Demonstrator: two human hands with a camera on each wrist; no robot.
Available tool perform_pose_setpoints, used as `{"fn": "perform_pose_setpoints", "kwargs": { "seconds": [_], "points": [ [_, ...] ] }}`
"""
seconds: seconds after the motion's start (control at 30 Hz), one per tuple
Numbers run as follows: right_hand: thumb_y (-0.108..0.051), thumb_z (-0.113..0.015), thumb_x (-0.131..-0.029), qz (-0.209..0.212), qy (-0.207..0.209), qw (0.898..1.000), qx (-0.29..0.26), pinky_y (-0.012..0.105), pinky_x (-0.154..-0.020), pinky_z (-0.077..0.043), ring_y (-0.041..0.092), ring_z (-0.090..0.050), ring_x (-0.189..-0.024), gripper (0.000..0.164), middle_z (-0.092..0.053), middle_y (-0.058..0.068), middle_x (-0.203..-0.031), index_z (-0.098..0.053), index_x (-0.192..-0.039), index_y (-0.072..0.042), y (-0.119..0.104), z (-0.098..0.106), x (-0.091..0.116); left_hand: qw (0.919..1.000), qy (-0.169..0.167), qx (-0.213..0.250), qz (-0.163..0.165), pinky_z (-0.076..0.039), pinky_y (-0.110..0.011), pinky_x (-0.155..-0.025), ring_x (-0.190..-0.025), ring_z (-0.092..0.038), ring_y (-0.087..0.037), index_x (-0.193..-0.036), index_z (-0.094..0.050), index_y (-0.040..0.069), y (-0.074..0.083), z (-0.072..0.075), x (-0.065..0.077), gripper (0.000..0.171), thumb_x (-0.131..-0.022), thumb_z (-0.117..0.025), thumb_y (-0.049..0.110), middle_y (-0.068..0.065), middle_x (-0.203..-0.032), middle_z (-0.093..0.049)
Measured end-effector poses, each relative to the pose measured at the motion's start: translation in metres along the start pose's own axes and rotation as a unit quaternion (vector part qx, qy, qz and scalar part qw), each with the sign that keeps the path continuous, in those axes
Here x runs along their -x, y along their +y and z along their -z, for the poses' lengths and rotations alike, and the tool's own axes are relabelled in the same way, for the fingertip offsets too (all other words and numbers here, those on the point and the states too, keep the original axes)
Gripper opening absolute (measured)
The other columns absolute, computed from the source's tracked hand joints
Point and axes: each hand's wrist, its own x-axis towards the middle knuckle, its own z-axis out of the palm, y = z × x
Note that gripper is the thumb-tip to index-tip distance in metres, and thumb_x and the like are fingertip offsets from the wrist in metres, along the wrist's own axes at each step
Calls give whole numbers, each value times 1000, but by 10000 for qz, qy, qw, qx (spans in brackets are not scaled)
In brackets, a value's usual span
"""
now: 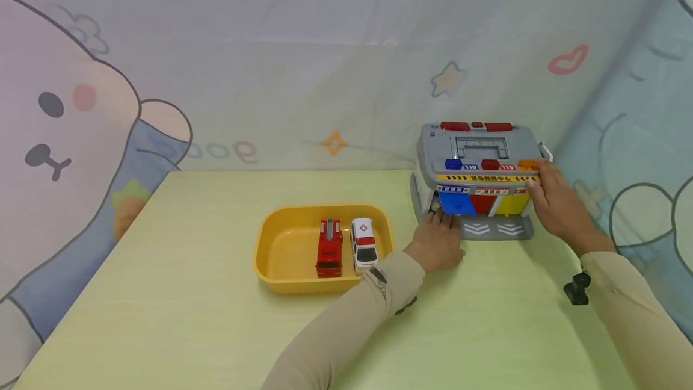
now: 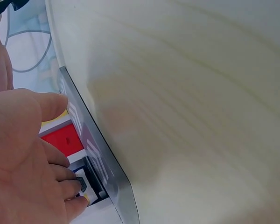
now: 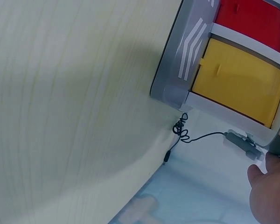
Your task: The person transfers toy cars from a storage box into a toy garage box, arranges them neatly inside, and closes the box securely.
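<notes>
A grey toy rescue-station garage (image 1: 482, 143) stands at the back right, with blue, red and yellow doors. Its blue door (image 1: 457, 203) is swung up and outward. My left hand (image 1: 437, 242) reaches to the bay under that door, fingers extended inward. In the left wrist view, the fingertips of that hand (image 2: 28, 154) touch a small white toy vehicle (image 2: 85, 185) in the bay, partly hidden by them. The red door (image 2: 65, 140) and yellow door (image 3: 240, 81) are down. My right hand (image 1: 563, 206) rests on the garage's upper right corner.
Left of the garage sits a yellow tray (image 1: 287, 286) holding a red toy fire truck (image 1: 329, 248) and a white toy ambulance (image 1: 364, 245). A thin coiled cord (image 3: 181, 129) hangs by the garage's right side. Printed curtains stand behind and right of the table (image 1: 178, 294).
</notes>
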Motion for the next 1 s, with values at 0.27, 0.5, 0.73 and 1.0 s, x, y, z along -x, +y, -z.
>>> {"fn": "perform_pose_setpoints", "kwargs": {
  "seconds": [0.27,0.5,0.73,1.0],
  "points": [
    [-31,-27,-110,125,93,9999,-32,72,-108,-23,55,-29,-130,59,-18,33,-159,-15,-156,3,1,-1,-1,9992,-179,155,-325,-16,-29,-126,-155,-17,-12,-161,-21,20,6,4,7,81,-97,-44,64,7,-168,-19],
    [-32,-27,-110,112,84,9999,-19,72,-108,-23,55,-28,-130,59,-17,34,-159,-14,-157,2,1,-2,0,9951,-291,101,-941,-15,-27,-125,-156,-11,-8,-161,-18,22,12,12,18,80,-97,-42,65,9,-169,-12],
    [-32,-27,-110,143,163,9998,-29,72,-111,-21,56,-28,-132,61,-17,35,-159,-13,-157,3,0,-3,1,9875,-121,69,-1571,-13,-25,-125,-156,-6,-8,-162,-14,22,16,20,29,77,-100,-38,62,8,-169,-10],
    [-33,-26,-110,109,205,9997,7,69,-116,-17,58,-25,-139,64,-16,35,-160,-9,-157,6,-1,-2,2,9809,413,-136,-1894,-8,-24,-125,-157,-6,-12,-161,-19,19,9,28,45,72,-102,-37,58,5,-170,-10]
  ]
}}
